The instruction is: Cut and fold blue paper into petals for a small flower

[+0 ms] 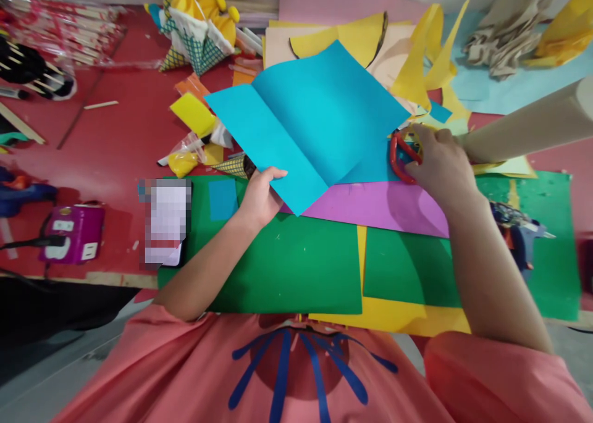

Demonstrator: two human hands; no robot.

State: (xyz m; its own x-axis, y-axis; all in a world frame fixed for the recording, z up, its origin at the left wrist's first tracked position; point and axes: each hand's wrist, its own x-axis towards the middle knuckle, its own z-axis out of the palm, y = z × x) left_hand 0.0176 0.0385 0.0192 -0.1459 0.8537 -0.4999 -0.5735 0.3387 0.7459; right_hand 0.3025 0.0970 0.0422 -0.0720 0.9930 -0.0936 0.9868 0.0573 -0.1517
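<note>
Work surface: one red table (115, 139), its near edge toward the person. Hands: two, well apart from each other.

Left hand (262, 197): clamped, thumb above and fingers below, on the near edge of one bright blue, four-cornered sheet (319, 114) of paper-like material. The sheet carries one visible crease and is held over the middle of the table.

Right hand (440, 163): curled over one pair of red-handled scissors (395, 154), right of the sheet; whether the fingers have closed on the handles cannot be told.

Beneath and nearer the person: one long purple sheet (380, 207) and two visible green sheet sections (287, 262) along the near edge, with yellow material showing between and below them. One small blue rectangular piece (223, 199) lies just right of one pixelated smartphone (167, 225).

Near left corner: one glossy purple electrical box (74, 234). Glue-gun-shaped blue tools: two, one at the left edge (28, 194), one by the right forearm (523, 244).

Toward the right edge: one thick beige tube (532, 123). Far right corner: one crumpled brown paper (504, 34). Far edge, middle: one yellow, dark-rimmed curved piece (343, 37)
</note>
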